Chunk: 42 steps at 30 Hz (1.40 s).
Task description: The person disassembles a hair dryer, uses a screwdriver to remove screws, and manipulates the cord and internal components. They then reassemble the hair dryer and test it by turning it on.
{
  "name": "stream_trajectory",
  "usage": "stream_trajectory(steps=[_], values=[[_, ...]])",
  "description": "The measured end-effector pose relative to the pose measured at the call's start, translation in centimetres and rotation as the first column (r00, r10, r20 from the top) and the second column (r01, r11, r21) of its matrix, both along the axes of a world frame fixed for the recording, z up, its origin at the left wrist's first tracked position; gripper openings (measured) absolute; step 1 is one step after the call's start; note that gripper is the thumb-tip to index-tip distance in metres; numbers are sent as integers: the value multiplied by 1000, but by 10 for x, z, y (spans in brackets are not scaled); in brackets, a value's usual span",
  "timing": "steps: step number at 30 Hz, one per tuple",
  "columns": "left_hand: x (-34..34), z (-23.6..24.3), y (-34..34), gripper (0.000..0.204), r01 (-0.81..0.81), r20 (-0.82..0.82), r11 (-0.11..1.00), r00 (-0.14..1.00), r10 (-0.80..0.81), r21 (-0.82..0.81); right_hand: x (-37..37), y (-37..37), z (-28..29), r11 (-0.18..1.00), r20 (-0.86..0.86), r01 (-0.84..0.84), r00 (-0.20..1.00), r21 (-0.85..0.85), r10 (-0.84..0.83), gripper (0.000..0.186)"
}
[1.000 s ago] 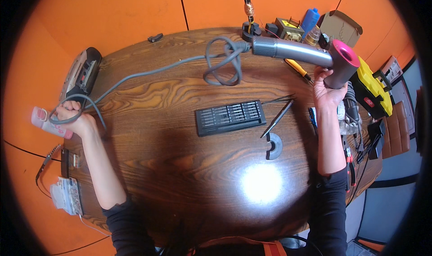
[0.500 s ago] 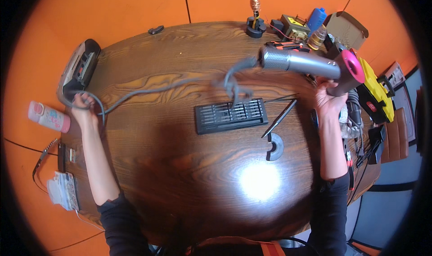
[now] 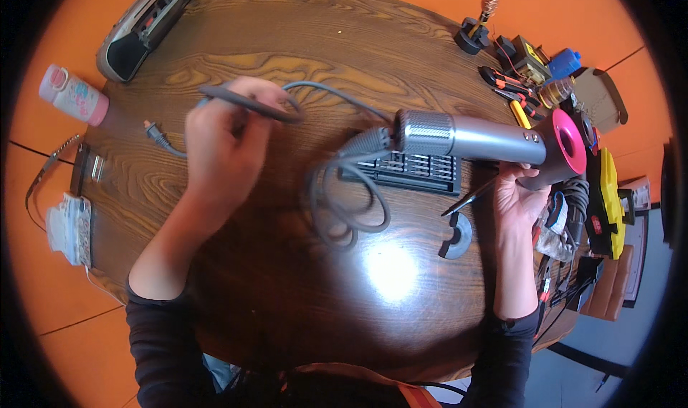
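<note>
A grey hair dryer (image 3: 487, 137) with a pink ring lies sideways in the air, its handle end to the left. My right hand (image 3: 522, 193) is closed around its dark head from below. A grey power cord (image 3: 373, 200) leaves the handle end and hangs in loose loops. My left hand (image 3: 231, 139), blurred, is closed on a stretch of this cord above the table. The cord's plug (image 3: 155, 135) is at the left, near the bottle. Under the dryer's handle is a black bit case (image 3: 430, 183), partly hidden. A pen-like screwdriver (image 3: 467, 198) and a dark half-ring piece (image 3: 457, 237) lie nearby.
A pink-and-white bottle (image 3: 75, 96) and a grey-black device (image 3: 140, 31) are at the left. Pliers (image 3: 512, 89), a coil stand (image 3: 474, 31) and a blue bottle (image 3: 565, 64) crowd the far right. A yellow-black case (image 3: 608, 204) sits along the right edge.
My left hand has come from the far left toward the middle, still gripping the cord. The cord's loops hang nearer me, below the handle end. The whole view has shifted.
</note>
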<state>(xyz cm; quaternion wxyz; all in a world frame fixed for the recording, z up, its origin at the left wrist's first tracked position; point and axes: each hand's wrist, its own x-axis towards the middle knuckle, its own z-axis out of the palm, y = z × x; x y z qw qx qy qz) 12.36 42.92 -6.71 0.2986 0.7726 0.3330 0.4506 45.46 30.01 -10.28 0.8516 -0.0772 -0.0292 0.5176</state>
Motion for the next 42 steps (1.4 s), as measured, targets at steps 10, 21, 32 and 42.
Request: stream_trajectory(steps=[10,21,32,42], values=[[16,-20,-32,37,288,39,862,953,-300,-418,0,-1,-7,995,-101,-96,990,33,99,45],[-15,14,7,9,105,216,957,975,-46,-269,69,-19,-3,976,-119,-123,982,182,146,54],[-118,-19,124,22,387,924,840,196,329,-381,108,-34,-2,991,-119,60,992,122,-45,53],[-109,1,117,37,-545,52,689,765,642,-479,10,-14,25,986,-69,-108,991,128,117,38]])
